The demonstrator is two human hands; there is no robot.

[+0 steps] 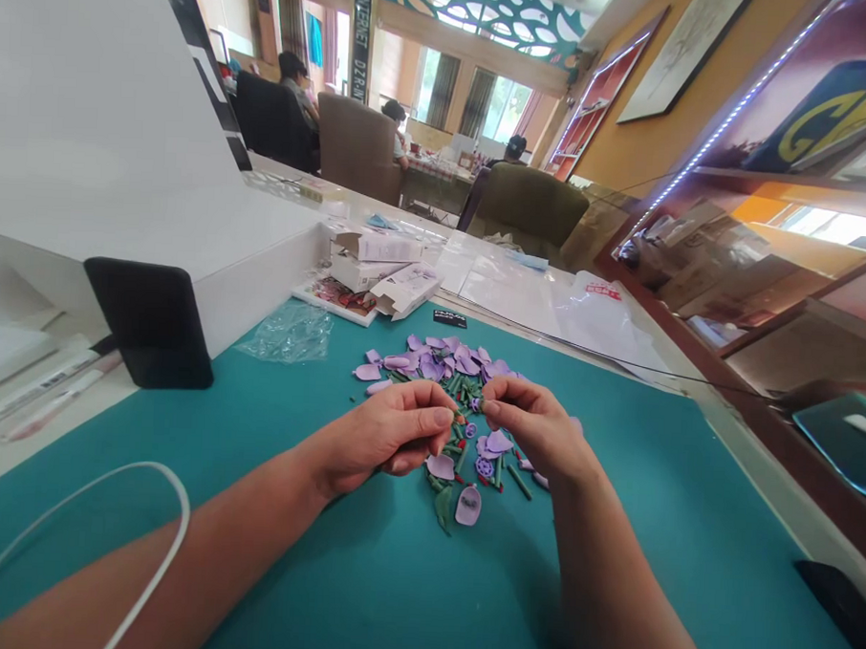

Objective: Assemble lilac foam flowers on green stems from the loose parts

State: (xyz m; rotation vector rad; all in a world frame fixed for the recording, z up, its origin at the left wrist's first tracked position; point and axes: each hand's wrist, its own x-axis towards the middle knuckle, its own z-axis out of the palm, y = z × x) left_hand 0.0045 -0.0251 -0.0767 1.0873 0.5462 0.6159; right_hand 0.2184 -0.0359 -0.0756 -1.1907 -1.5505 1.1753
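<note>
Over a heap of small plastic flower-brick pieces, my left hand [408, 427] is closed in a pinch, its thumb against the fingers. A bit of green shows at the tips, too small to name. Just to the right, my right hand [533, 420] also pinches, with a small purple wheel-like piece [475, 404] at its fingertips. Lilac petal pieces [431, 363] and green stem pieces [519, 481] lie behind and below the hands. Nearer me are a lone lilac petal [469, 506], a green leaf piece [443, 509] and a purple ring piece [484, 468].
A green mat [364, 589] covers the table. Crumpled clear plastic [289, 333], opened boxes [406, 287] and a black card [449, 319] lie behind the pieces. A black phone-like slab [150, 324] leans on a white box at left. A white cable [181, 505] arches over my left forearm.
</note>
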